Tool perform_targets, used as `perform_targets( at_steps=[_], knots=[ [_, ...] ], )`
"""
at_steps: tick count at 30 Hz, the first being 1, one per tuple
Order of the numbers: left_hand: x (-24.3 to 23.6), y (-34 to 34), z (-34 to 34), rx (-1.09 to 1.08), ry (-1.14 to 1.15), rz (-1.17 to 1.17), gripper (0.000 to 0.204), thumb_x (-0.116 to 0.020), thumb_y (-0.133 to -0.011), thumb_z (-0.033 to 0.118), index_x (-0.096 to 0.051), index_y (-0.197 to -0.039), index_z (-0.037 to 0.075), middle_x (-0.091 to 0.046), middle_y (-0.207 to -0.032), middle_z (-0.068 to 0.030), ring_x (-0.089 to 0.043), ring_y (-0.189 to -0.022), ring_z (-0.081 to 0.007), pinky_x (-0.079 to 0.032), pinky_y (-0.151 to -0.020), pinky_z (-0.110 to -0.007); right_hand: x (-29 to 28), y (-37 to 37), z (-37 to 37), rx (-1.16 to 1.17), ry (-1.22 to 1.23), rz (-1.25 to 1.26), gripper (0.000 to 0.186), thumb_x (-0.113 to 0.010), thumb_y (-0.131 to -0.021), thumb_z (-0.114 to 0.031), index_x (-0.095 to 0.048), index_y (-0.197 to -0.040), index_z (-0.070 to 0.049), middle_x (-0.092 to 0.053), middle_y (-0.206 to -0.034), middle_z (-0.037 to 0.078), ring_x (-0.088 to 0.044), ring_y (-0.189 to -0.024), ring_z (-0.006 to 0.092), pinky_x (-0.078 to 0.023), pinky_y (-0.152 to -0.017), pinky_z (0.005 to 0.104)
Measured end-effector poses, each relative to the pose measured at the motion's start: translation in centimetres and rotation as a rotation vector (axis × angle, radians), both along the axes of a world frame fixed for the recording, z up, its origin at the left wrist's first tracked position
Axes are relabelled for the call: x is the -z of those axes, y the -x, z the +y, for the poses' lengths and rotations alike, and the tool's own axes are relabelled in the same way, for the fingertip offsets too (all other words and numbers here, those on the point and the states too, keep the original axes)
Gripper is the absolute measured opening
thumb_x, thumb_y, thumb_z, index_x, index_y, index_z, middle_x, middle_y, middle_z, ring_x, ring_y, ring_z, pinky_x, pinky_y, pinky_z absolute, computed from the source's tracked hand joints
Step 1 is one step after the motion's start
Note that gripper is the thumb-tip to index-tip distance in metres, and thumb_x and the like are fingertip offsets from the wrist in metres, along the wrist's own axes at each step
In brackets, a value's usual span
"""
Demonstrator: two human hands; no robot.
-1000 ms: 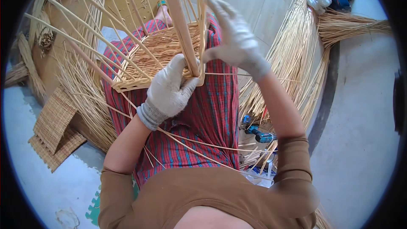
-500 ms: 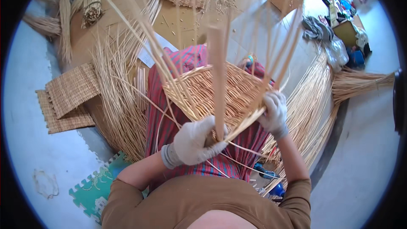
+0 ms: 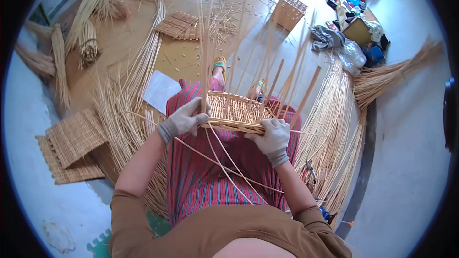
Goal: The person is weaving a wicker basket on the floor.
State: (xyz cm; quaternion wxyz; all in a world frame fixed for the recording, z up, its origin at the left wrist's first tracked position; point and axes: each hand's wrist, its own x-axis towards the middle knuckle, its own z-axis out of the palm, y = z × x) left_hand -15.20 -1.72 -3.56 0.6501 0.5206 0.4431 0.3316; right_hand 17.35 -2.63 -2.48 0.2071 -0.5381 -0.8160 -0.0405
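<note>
A partly woven wicker basket [image 3: 237, 107] with tall upright stakes rests over my knees, its near edge turned toward me. My gloved left hand [image 3: 185, 118] is closed on the near left corner, beside the stakes rising there. At the right end of the same edge, my gloved right hand [image 3: 275, 137] grips the rim, thumb toward the middle. Long loose wicker strands [image 3: 222, 165] trail from the near edge across the striped red and blue cloth [image 3: 205, 181] on my lap. The undersides of both grips are hidden.
Bundles of long wicker rods [image 3: 330, 124] lie to the right, with more loose rods [image 3: 122, 129] to the left. Woven square panels [image 3: 76, 136] are stacked at far left. A small woven box [image 3: 288, 13] stands ahead, near scattered offcuts [image 3: 222, 21]. Pliers [image 3: 309, 171] lie by my right arm.
The basket has turned and tipped, so a long edge now faces me instead of a corner. My left hand has moved up and left, my right hand down and left.
</note>
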Motion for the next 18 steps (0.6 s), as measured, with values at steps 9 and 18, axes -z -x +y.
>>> perform_targets(
  at_steps=[9, 18],
  knots=[
    [1.6, -0.4, -2.0, -0.131, 0.105, -0.020, 0.017, -0.059, -0.104, 0.006, -0.047, -0.114, 0.011, -0.053, -0.098, -0.0030, -0.061, -0.085, -0.0147, -0.063, -0.072, -0.038, -5.5, 5.1, -1.2, -0.172, -0.369, 0.221, 0.066, -0.079, -0.086, -0.048, -0.063, -0.138, -0.011, -0.063, -0.133, 0.012, -0.058, -0.124, 0.0363, -0.043, -0.108, 0.0503],
    [2.6, -2.5, -2.7, -0.126, 0.206, -0.003, 0.018, -0.068, -0.098, 0.009, -0.050, -0.100, 0.013, -0.053, -0.088, 0.0014, -0.060, -0.075, -0.0114, -0.066, -0.066, -0.038, -13.0, 20.6, 13.9, -0.147, 0.573, 0.449, 0.070, -0.061, -0.097, -0.039, -0.042, -0.152, 0.000, -0.072, -0.112, 0.030, -0.071, -0.104, 0.0429, -0.056, -0.091, 0.0481]
  ],
)
